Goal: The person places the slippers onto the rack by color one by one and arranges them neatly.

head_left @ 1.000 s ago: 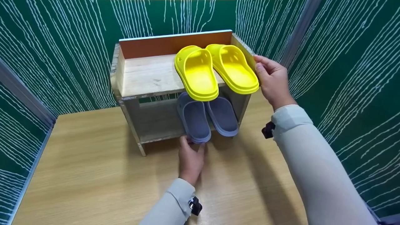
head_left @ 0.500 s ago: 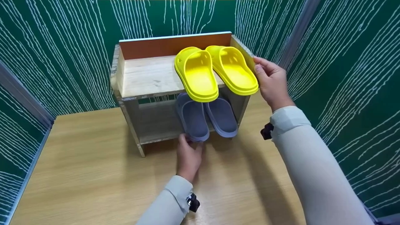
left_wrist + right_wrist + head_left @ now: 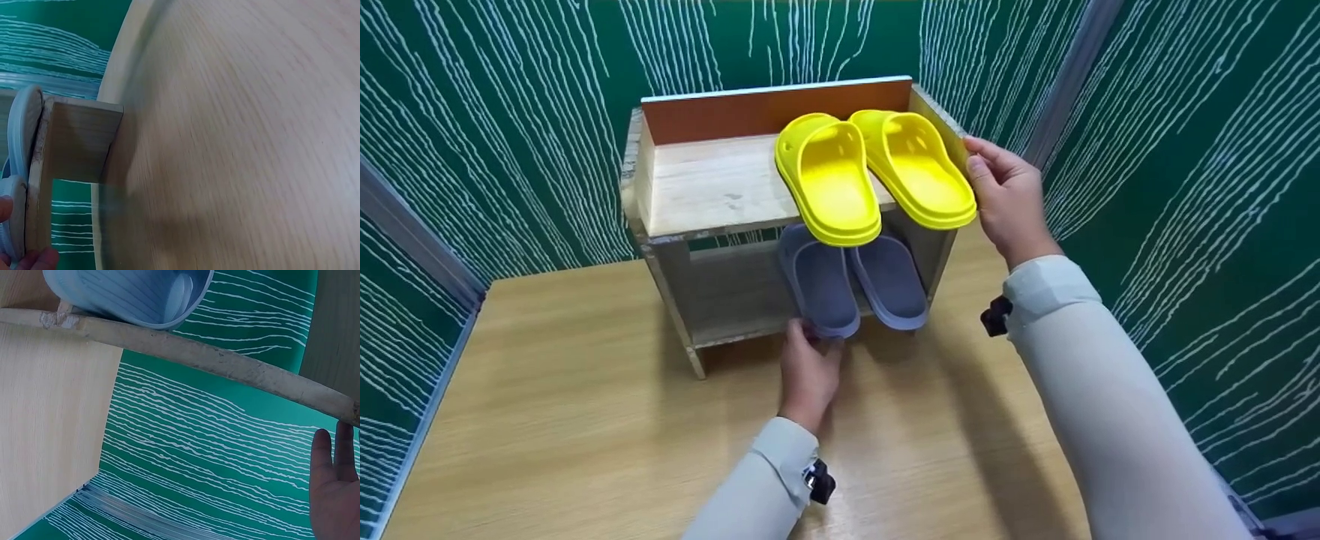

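In the head view, a small wooden shoe rack (image 3: 712, 187) holds two pairs of clogs. My left hand (image 3: 808, 379) pinches the heel of the left grey clog (image 3: 826, 289), which sits on the lower shelf with its heel past the front edge. The left wrist view shows the thumb (image 3: 4, 208) against this clog and other fingers (image 3: 40, 260) by the shelf edge. At the rack's right side panel, my right hand (image 3: 1011, 202) holds the front edge beside the yellow clogs. Its fingertips meet the panel edge (image 3: 214, 360) in the right wrist view.
A left yellow clog (image 3: 840, 184) and a right yellow clog (image 3: 926, 172) stand side by side above, heels overhanging. The right grey clog (image 3: 891, 285) is next to its mate. Green walls (image 3: 532, 135) with white lines surround the wooden tabletop (image 3: 562, 420).
The left grey clog has shifted slightly inward and to the left, with my left hand moving along with it. The right hand keeps its place at the side panel.
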The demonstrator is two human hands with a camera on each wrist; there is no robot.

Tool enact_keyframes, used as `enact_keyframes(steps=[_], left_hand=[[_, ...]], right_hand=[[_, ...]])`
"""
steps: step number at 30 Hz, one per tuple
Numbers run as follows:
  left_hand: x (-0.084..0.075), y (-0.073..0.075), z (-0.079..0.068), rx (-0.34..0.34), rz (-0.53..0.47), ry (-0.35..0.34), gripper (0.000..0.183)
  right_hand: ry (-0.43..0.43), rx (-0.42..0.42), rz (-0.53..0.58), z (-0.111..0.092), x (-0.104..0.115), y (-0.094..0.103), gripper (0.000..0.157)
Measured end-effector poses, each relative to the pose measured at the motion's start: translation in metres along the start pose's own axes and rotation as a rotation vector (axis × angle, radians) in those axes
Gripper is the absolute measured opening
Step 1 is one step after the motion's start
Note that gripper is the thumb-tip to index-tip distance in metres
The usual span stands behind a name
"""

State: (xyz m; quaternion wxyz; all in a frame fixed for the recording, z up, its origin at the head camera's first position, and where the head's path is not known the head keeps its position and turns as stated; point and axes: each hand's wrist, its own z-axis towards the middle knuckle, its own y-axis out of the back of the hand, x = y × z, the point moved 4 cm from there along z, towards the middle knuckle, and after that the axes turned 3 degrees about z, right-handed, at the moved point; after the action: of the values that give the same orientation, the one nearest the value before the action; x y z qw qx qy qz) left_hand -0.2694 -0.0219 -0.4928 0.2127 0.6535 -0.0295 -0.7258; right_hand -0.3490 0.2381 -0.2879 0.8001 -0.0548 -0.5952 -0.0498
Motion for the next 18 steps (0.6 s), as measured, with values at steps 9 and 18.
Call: enact_keyframes(steps=[9, 18], left_hand=[[0.0, 0.002, 0.004, -0.009, 0.043, -0.029, 0.034], [0.0, 0.002, 0.006, -0.014, 0.02, -0.052, 0.033]], right_hand=[[-0.001, -0.002, -0.03, 0.009, -0.013, 0.005, 0.044], [-0.004, -0.008, -0.026, 0.011, -0.013, 0.005, 0.046]])
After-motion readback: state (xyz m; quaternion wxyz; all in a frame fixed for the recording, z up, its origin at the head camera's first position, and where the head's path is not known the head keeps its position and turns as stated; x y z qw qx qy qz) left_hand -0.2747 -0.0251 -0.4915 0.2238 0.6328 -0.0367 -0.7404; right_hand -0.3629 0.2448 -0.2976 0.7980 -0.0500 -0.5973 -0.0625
